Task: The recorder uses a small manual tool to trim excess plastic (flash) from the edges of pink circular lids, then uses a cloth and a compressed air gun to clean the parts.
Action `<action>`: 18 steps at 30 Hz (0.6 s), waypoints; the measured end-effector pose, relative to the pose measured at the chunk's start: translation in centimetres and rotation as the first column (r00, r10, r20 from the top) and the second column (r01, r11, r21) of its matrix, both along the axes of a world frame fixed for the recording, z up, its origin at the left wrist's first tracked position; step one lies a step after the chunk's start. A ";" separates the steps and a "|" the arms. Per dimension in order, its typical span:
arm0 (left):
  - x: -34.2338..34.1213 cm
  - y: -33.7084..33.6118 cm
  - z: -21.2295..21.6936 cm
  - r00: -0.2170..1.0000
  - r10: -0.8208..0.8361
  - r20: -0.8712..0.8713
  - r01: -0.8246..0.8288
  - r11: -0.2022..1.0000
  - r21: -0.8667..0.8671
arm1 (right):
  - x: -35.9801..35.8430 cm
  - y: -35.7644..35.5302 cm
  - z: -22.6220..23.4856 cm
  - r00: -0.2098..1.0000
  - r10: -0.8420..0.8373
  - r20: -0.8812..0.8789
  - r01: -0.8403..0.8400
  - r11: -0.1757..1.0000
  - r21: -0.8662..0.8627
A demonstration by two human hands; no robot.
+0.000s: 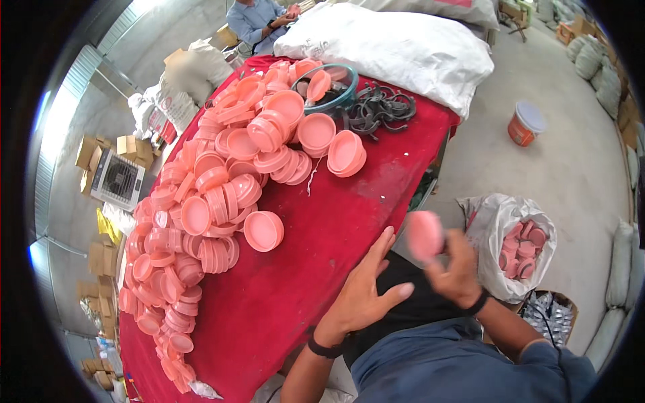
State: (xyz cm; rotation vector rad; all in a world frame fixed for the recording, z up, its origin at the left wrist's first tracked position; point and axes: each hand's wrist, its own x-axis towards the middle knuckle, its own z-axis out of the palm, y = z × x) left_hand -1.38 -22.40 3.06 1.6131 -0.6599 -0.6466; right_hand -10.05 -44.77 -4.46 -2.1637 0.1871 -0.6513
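My right hand grips a round pink plastic lid, held up over my lap and blurred by motion. To its left my left hand is open, fingers stretched and thumb apart, with nothing in it, near the edge of the red-covered table. A long heap of pink plastic lids covers the table's left and far side. One lid lies at the heap's near edge. Beside the heap sits a tangle of black rubber rings.
A teal basket stands at the table's far end, before a large white sack. To my right an open white sack holds pink lids, with a box of silvery pieces below. A bucket stands on the floor. Another person sits beyond.
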 end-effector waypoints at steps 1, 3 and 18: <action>0.2 0.2 -0.1 0.990 0.038 0.136 -0.060 0.984 0.165 | -1.7 -2.7 -2.8 0.985 -0.128 -0.112 0.118 0.989 -0.091; 2.1 1.3 0.7 0.869 0.108 0.483 -0.260 0.930 0.261 | -5.5 -8.6 -6.5 0.915 -0.337 -0.221 0.308 0.938 -0.156; 20.5 -6.8 -4.1 0.509 0.377 0.774 -0.621 0.783 0.027 | 4.0 -15.7 -8.7 0.983 -0.108 -0.145 0.072 0.969 -0.236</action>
